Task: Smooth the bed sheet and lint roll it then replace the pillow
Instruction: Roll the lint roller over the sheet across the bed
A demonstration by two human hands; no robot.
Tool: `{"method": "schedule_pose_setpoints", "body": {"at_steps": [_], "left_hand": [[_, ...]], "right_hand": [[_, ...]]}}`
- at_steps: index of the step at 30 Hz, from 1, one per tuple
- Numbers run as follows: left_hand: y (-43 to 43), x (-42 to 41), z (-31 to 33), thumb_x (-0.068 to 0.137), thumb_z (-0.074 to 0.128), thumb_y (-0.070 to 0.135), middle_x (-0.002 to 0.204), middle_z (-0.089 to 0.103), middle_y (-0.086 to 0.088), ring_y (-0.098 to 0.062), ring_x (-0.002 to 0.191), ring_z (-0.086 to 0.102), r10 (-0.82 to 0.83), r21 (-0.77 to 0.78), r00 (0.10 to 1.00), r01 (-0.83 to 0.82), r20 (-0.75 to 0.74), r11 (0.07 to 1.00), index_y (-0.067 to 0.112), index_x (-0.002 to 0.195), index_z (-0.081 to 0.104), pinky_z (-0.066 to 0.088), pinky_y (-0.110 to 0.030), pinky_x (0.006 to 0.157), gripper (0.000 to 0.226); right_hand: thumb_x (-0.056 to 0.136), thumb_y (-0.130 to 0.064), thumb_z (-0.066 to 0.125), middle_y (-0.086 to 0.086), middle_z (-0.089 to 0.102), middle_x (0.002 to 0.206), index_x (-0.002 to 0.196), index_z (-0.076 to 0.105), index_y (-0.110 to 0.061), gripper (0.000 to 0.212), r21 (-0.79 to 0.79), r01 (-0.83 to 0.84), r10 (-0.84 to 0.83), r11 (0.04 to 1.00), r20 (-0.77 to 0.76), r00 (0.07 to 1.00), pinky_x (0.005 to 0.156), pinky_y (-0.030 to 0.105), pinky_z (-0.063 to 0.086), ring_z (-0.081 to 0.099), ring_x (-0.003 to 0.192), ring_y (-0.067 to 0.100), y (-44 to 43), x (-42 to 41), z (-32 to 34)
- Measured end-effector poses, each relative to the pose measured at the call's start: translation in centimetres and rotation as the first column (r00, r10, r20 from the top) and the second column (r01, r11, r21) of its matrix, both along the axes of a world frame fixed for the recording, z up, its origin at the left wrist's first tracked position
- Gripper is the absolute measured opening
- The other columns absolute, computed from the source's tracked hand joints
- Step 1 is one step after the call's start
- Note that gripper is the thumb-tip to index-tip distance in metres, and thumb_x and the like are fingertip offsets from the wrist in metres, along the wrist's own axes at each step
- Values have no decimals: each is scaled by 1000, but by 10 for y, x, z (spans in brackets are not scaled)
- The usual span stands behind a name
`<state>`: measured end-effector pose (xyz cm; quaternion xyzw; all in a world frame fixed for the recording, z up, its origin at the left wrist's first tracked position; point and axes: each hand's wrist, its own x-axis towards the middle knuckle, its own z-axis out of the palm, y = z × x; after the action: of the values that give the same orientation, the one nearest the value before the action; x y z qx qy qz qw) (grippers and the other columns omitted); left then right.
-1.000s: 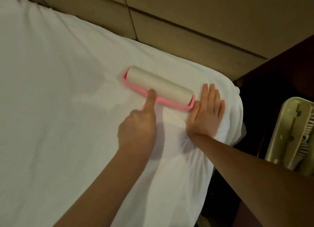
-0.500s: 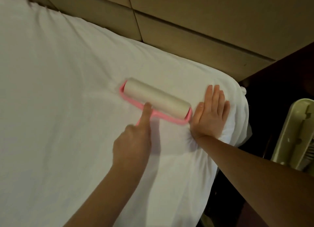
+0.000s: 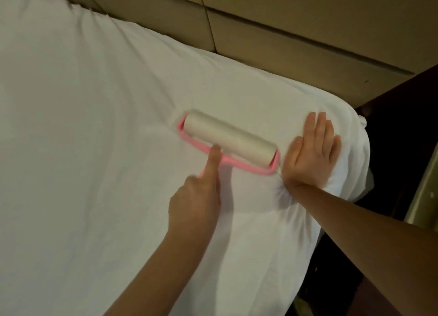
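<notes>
A white bed sheet (image 3: 94, 150) covers the mattress. On it lies a lint roller (image 3: 227, 144), a white roll in a pink frame. My left hand (image 3: 199, 197) grips its pink handle, which the hand mostly hides, with the index finger stretched along the frame up to the roll. My right hand (image 3: 310, 154) lies flat on the sheet just right of the roller, fingers straight, near the mattress corner. The sheet bunches into small creases under my right wrist. No pillow is in view.
A beige padded headboard (image 3: 284, 26) runs along the far side of the bed. Right of the mattress corner is a dark gap and dark furniture (image 3: 403, 126). A pale object (image 3: 424, 197) shows at the right edge.
The roller and my left hand have slid toward me along the sheet, away from the headboard. My right hand stays flat at the corner. The view has shifted.
</notes>
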<state>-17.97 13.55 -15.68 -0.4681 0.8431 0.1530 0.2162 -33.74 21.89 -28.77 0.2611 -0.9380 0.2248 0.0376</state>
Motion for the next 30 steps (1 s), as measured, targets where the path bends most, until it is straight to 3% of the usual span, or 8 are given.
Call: {"method": "schedule_pose_setpoints", "body": {"at_steps": [6, 9, 13, 18, 21, 23, 27, 30], "left_hand": [[-36, -71, -20, 102, 31, 19, 63, 31, 0, -21, 64, 38, -28, -29, 980, 23, -196, 999, 35, 149, 1, 29, -34, 63, 58], [-15, -21, -14, 100, 30, 35, 58, 20, 5, -29, 59, 53, -77, -171, 976, 43, -201, 984, 36, 149, 14, 28, -30, 55, 51], [8, 44, -3, 99, 19, 40, 68, 35, 2, -26, 70, 51, 21, 36, 1000, -20, -22, 999, 45, 144, -10, 30, -30, 62, 54], [-21, -11, -15, 102, 25, 34, 70, 36, -1, -31, 81, 57, -47, -25, 991, 44, -124, 999, 39, 147, -7, 28, -32, 64, 56], [-42, -59, -23, 102, 31, 20, 63, 35, 1, -20, 61, 40, -87, -16, 968, 85, -236, 996, 34, 149, -1, 28, -31, 62, 60], [-41, -55, -24, 101, 33, 18, 60, 30, 3, -16, 53, 32, -93, -33, 973, 88, -209, 996, 33, 150, 1, 28, -31, 60, 61], [-7, 17, -23, 93, 50, 29, 44, 33, -2, -27, 32, 45, -116, -157, 949, 72, -293, 985, 19, 137, 48, 24, -25, 36, 45], [-2, 40, -26, 92, 37, 38, 41, 38, -6, -31, 30, 47, -131, -183, 940, 75, -314, 980, 15, 133, 52, 23, -23, 38, 49]], "right_hand": [[95, -25, 25, 16, 37, 149, 145, 37, -7, 54, -3, 0, 0, 1000, 0, 1000, 112, 38, 10, 34, 136, 33, 0, 0, 1], [95, -26, 24, 16, 36, 150, 145, 35, -7, 55, 11, 9, -9, 1000, 22, 1000, 112, 39, 10, 33, 137, 33, -1, 1, 3], [93, -28, 19, 14, 30, 153, 148, 30, -9, 59, 58, 2, -7, 998, 78, 997, 114, 41, 9, 27, 141, 31, -1, 1, 8], [92, -32, 14, 12, 23, 156, 150, 24, -12, 62, 91, 1, -11, 996, 114, 993, 115, 39, 3, 21, 144, 28, -1, 0, 9], [93, -33, 13, 12, 22, 156, 150, 23, -12, 62, 95, -3, -8, 995, 113, 994, 116, 38, 2, 20, 144, 27, 1, 0, 9], [92, -33, 12, 12, 22, 156, 150, 23, -12, 63, 95, -9, -2, 995, 124, 992, 116, 38, 2, 19, 144, 27, 1, -1, 9], [92, -33, 14, 12, 24, 155, 150, 25, -11, 62, 75, 3, -13, 997, 135, 991, 115, 38, 3, 22, 143, 28, -1, 0, 10], [91, -35, 10, 11, 23, 156, 150, 24, -13, 64, 90, -16, 1, 996, 163, 987, 116, 37, 1, 20, 144, 26, 1, -2, 14]]}}
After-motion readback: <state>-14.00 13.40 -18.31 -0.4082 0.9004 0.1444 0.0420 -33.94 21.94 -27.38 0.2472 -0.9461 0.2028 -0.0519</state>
